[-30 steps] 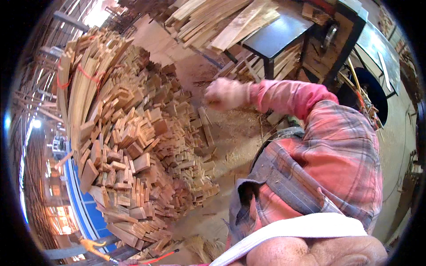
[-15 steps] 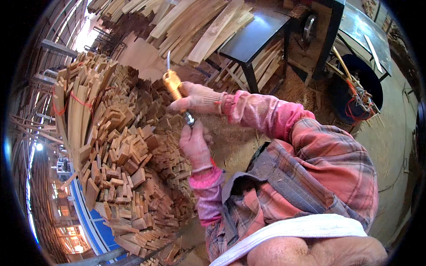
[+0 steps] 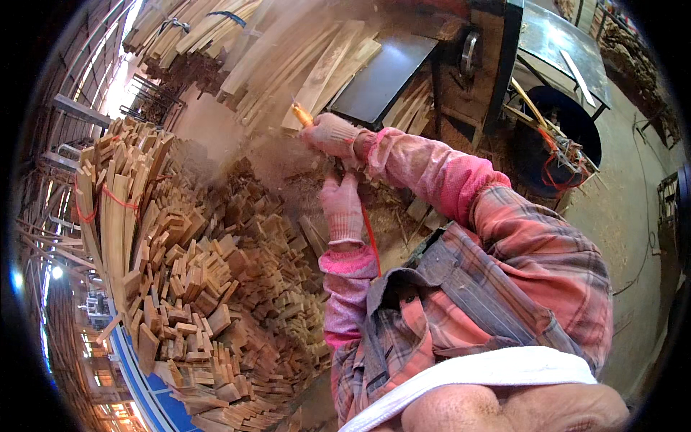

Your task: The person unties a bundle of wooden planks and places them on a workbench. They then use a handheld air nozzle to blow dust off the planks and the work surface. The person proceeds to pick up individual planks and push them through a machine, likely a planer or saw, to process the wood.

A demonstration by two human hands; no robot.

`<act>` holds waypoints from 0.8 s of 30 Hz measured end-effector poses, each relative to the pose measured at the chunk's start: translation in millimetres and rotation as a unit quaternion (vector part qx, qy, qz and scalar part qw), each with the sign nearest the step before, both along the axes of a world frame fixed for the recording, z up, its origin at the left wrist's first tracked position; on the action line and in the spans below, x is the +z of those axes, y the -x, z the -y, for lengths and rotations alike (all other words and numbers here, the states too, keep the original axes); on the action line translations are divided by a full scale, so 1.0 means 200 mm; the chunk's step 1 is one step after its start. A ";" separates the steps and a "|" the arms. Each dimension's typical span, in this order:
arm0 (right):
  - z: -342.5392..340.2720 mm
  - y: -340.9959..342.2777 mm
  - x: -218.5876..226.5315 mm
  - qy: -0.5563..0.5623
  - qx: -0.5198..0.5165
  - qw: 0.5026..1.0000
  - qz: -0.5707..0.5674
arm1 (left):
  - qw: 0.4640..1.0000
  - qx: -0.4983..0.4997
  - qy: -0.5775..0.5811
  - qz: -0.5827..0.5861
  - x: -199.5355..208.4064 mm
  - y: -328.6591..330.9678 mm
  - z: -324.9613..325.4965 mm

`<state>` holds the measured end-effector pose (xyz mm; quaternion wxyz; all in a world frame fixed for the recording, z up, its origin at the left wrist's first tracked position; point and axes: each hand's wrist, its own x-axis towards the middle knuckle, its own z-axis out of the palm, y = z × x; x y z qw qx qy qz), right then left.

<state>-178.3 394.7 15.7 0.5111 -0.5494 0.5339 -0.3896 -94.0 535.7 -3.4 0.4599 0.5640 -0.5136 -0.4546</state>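
Observation:
My right hand, in a pale glove, is closed round a yellow air blow gun. The gun's thin nozzle points up and to the left, toward the stacked boards. Just below, my left hand, gloved too, is closed at the gun's lower end, where a red air hose hangs down past the wrist. Its fingertips are partly hidden. A haze of sawdust blurs the area left of the gun. Pink sleeve covers reach over both forearms.
A big heap of short wood pieces fills the left side. Tied upright strips lean there. Long boards lie at the back beside a dark metal table. A black tub with wood scraps stands at the right.
Both hands and the blow gun have moved right, nearer the metal table. Dust now clouds the air by the boards. The view has shifted slightly, and the red hose shows more.

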 end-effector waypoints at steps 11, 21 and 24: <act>0.32 0.63 0.02 0.093 -0.036 0.969 -0.227 | 0.954 -0.188 -0.187 -0.140 -0.23 0.22 -0.40; 0.19 1.00 -0.07 -0.014 0.027 0.953 -0.300 | 0.945 -0.202 -0.220 -0.129 -0.45 0.59 -0.58; 0.30 1.33 -0.21 -0.052 -0.079 0.976 -0.194 | 0.941 -0.198 -0.247 -0.120 -0.49 0.84 -0.55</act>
